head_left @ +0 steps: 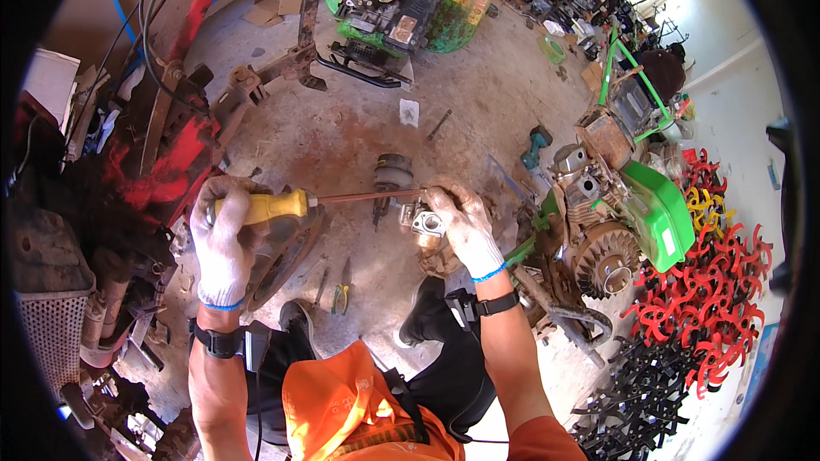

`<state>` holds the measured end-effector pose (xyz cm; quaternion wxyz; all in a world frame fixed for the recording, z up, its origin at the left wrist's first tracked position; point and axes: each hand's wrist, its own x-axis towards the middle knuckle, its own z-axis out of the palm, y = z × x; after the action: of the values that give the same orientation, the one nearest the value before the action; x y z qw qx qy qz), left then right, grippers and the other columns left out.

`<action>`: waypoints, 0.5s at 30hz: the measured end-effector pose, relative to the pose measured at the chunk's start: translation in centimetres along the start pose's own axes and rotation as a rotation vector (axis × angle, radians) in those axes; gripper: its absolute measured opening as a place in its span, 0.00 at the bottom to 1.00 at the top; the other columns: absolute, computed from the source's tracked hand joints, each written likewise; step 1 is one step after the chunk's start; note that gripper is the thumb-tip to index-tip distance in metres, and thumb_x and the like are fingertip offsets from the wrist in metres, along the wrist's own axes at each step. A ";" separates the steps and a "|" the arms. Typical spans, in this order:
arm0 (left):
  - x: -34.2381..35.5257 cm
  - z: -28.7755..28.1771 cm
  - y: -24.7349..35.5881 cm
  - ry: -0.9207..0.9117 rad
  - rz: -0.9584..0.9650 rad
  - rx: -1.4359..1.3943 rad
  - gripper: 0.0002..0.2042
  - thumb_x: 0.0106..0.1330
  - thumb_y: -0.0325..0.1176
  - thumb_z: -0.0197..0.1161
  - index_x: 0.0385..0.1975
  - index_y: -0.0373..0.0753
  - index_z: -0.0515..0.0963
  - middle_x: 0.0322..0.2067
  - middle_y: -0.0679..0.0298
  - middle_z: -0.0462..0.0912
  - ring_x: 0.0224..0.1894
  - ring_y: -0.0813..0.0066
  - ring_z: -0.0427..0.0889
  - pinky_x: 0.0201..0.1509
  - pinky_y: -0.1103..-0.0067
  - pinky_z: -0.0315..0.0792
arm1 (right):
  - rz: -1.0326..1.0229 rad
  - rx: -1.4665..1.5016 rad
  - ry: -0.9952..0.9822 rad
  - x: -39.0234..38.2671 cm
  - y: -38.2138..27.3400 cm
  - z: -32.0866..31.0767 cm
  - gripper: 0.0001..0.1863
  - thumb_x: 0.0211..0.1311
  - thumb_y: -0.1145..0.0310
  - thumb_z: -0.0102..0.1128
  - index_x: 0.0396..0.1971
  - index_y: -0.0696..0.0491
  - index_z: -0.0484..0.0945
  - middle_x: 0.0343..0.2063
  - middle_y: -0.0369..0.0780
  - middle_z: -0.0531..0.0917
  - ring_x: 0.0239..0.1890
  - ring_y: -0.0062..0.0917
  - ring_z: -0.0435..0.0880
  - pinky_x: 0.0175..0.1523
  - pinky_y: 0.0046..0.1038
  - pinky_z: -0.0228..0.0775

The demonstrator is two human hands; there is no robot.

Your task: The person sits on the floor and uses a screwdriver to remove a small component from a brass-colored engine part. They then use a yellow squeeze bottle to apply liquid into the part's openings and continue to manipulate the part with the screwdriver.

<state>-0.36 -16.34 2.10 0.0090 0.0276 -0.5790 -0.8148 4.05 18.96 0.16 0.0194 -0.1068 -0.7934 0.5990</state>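
Observation:
In a white work glove, my left hand (225, 235) is closed around the yellow handle of a screwdriver (272, 207). Its long shaft points right and reaches the top of a small metal carburetor (426, 224). Whether the tip touches a screw there is hidden by my fingers. My right hand (462, 220), also gloved, grips the carburetor from its right side and top. The round bore of the carburetor faces up toward me. Just beyond the shaft, a grey cylindrical part (393, 172) stands on the floor.
Pliers (342, 297) lie near my feet. An engine with a finned flywheel (605, 258) and green tank (656, 215) stands to the right, by a teal power drill (535, 147). Red curved blades (696, 307) are heaped beyond. A green machine (410, 8) stands ahead; rusty machinery (162, 162) fills the left.

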 end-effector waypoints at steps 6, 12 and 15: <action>0.6 -1.2 0.4 -0.229 0.071 0.037 0.30 0.63 0.43 0.81 0.61 0.38 0.76 0.54 0.58 0.85 0.51 0.68 0.86 0.52 0.75 0.81 | -0.068 -0.080 -0.030 0.3 0.5 -0.6 0.18 0.80 0.61 0.68 0.58 0.58 0.87 0.52 0.43 0.90 0.55 0.26 0.88 0.62 0.31 0.80; 0.9 -1.3 -0.5 -0.270 0.011 -0.091 0.34 0.63 0.42 0.81 0.66 0.38 0.75 0.59 0.57 0.84 0.58 0.64 0.85 0.63 0.67 0.79 | -0.047 -0.031 -0.033 0.3 1.2 -0.8 0.18 0.79 0.61 0.70 0.58 0.58 0.87 0.51 0.41 0.90 0.53 0.26 0.88 0.62 0.31 0.80; 0.9 -1.0 -1.2 -0.193 -0.016 -0.122 0.30 0.69 0.42 0.79 0.65 0.37 0.76 0.55 0.57 0.86 0.55 0.64 0.87 0.59 0.69 0.82 | -0.013 -0.015 -0.051 0.2 1.0 -1.0 0.18 0.80 0.60 0.70 0.57 0.58 0.87 0.51 0.40 0.89 0.53 0.25 0.87 0.61 0.30 0.80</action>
<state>-1.21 -16.94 0.61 -0.0515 -0.0472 -0.5261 -0.8476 4.16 20.16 -0.54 0.0023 -0.0863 -0.7987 0.5955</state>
